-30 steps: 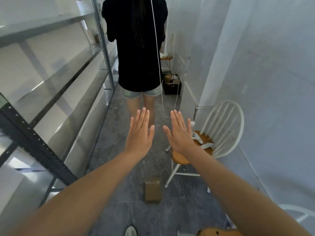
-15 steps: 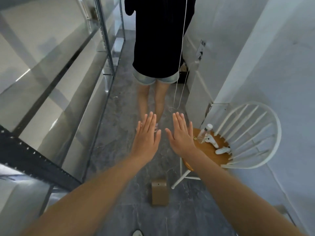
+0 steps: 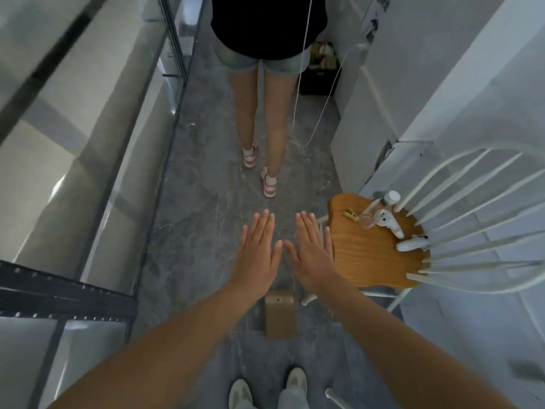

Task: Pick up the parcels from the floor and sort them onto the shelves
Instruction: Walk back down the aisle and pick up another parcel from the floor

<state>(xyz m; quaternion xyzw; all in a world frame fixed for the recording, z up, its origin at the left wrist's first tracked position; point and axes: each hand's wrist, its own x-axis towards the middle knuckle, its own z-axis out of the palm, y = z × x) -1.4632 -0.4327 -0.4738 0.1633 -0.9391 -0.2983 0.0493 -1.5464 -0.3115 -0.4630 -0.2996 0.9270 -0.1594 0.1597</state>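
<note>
**A:** Status on the parcel?

**B:** One small brown cardboard parcel [image 3: 280,315] on the grey floor [image 3: 191,231], just ahead of my shoes [image 3: 267,391], beside the front leg of the white chair [image 3: 380,255]. My left hand [image 3: 256,258] and right hand [image 3: 312,258] are both out flat, palms down, fingers straight and together, holding nothing. Thumbs nearly touch.

**A:** Where's it sit from the hands?

**B:** Below and back toward me, under the gap between my wrists. Its long axis runs away from me, along the aisle. Roughly centred; can't say which hand is nearer.

**A:** Plan?

**B:** My read: drop both hands straight down and take it by the long sides. Shelves [image 3: 88,143] are on my left. Another person [image 3: 265,84] stands further up the aisle, well clear of the parcel.
</note>
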